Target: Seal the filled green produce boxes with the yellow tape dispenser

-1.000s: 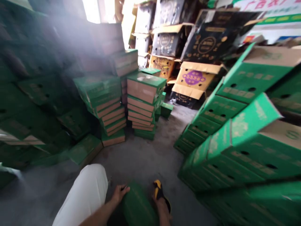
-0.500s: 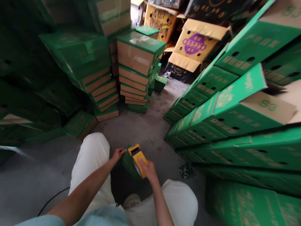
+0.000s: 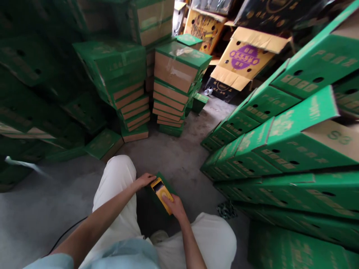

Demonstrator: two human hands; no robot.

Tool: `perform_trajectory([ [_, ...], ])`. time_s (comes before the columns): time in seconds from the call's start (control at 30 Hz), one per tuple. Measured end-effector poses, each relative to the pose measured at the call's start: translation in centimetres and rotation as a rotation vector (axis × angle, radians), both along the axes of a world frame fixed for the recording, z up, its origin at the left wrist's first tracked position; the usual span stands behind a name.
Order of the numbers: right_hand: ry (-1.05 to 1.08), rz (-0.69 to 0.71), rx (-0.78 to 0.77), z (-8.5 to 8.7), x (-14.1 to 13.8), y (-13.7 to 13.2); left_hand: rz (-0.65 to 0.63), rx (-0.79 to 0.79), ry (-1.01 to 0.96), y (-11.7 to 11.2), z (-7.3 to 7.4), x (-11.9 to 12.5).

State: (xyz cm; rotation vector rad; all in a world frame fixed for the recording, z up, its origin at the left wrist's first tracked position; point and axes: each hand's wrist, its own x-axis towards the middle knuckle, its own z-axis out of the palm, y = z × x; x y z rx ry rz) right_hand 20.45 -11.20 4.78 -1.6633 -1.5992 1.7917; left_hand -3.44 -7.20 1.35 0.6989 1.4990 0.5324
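Note:
In the head view, my right hand is wrapped round the body of a yellow tape dispenser. The dispenser lies slanted between my knees, its dark-slotted end toward my left hand. The left fingers are drawn together beside that end; what they pinch, if anything, is too small to make out. Behind and under the dispenser is a dark green piece that looks like a carton, mostly covered by the dispenser and my hands.
Green cartons form a tall wall on the right. More green carton stacks stand ahead and to the left. A yellow carton with a purple print sits at the back. A small dark patterned item lies on the grey floor.
The tape dispenser has turned and come down against the green piece, its roll now hidden. My left hand has moved closer to its end. The camera view has shifted slightly left.

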Motion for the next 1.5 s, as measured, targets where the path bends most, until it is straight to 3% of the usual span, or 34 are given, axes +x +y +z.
perform_trajectory([
  [0.17, 0.048, -0.024, -0.086, 0.6, -0.6, -0.2, -0.127, -0.156, -0.116, 0.4, 1.6, -0.5],
  [0.43, 0.028, 0.013, -0.144, -1.2, -1.2, 0.3, -0.165, -0.116, 0.005, 1.5, -0.8, -0.9],
  [0.57, -0.037, 0.053, -0.163, -0.7, -1.7, 1.1, -0.192, -0.03, 0.123, 2.2, -0.7, -1.4],
  [0.83, -0.186, 0.088, -0.108, 1.7, 0.5, 1.2, -0.162, 0.155, 0.524, 7.0, 2.3, -8.0],
  [0.93, -0.198, 0.073, -0.106, 1.7, 0.7, 0.9, -0.184, 0.208, 0.605, 8.0, 2.6, -8.8],
  [1.17, -0.304, 0.135, 0.029, -0.2, 0.4, -0.4, -0.308, 0.251, 0.744, 6.6, 1.0, -8.4],
  [1.5, -0.347, 0.179, 0.099, -1.3, 0.8, -1.5, -0.339, 0.254, 0.799, 6.5, 0.8, -8.0],
])
